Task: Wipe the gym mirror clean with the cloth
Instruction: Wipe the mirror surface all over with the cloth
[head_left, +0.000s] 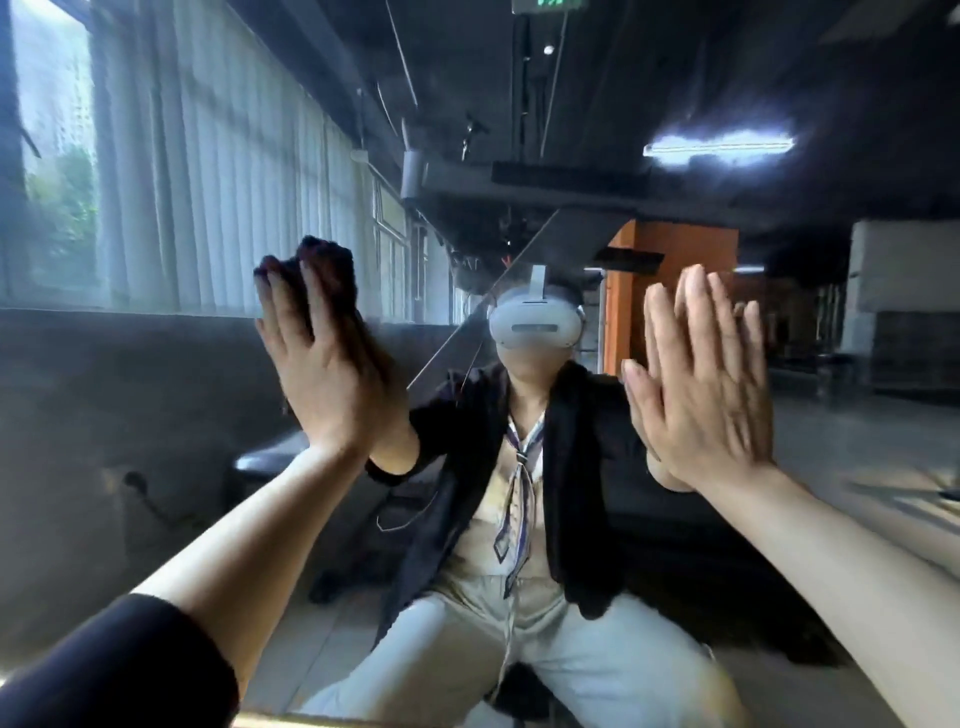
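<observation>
The gym mirror (156, 389) fills the whole view in front of me and shows my own reflection. My left hand (317, 364) lies flat against the glass, left of centre, pressing a dark brownish cloth (332, 275) onto it; the cloth sticks out above my fingertips. My right hand (706, 379) rests flat on the glass at the right, fingers together and pointing up, with nothing in it. Both forearms reach up from the lower corners.
The mirror reflects curtained windows (208, 182) at the left, a dark ceiling with a strip light (719, 143), an orange pillar (675, 260) and a person in a white headset, dark jacket and light trousers. The glass at the left looks hazy.
</observation>
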